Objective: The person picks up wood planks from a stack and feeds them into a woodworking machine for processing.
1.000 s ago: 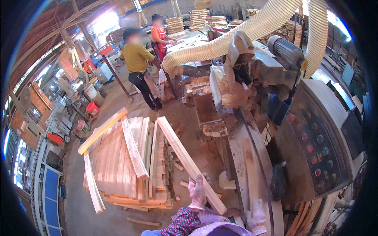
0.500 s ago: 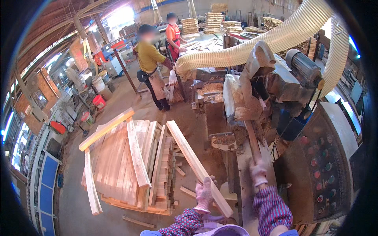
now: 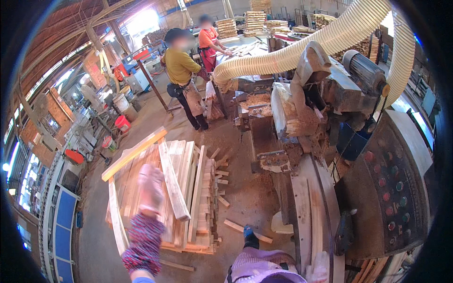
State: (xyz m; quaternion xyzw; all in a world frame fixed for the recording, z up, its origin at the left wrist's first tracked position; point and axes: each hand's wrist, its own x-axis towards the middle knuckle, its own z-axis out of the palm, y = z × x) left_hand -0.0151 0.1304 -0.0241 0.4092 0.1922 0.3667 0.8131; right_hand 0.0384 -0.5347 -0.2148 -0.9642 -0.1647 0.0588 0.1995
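My left hand (image 3: 151, 186), in a pale pinkish glove, is over the stack of wooden strips (image 3: 177, 158) on the left. Motion smears its fingers, so I cannot tell whether it holds anything. At the lower edge of the view my right hand (image 3: 319, 269), gloved too, is closed on the near end of a wooden strip (image 3: 315, 212). That strip lies lengthwise on the metal bed (image 3: 332, 221) of a woodworking machine (image 3: 306, 94). Across the stack's top lie a crosswise batten (image 3: 134, 153) and a slanting loose strip (image 3: 173, 184).
A control panel (image 3: 391, 188) with coloured buttons stands right of the bed. A ribbed hose (image 3: 283, 59) arches over the machine. Two people, one in a yellow shirt (image 3: 181, 66) and one in orange (image 3: 207, 40), stand farther back. Offcuts (image 3: 247, 231) lie on the floor.
My left hand has let go of the strip it held and swung left over the stack. My right hand has drawn back toward me; a pale strip now lies on the bed.
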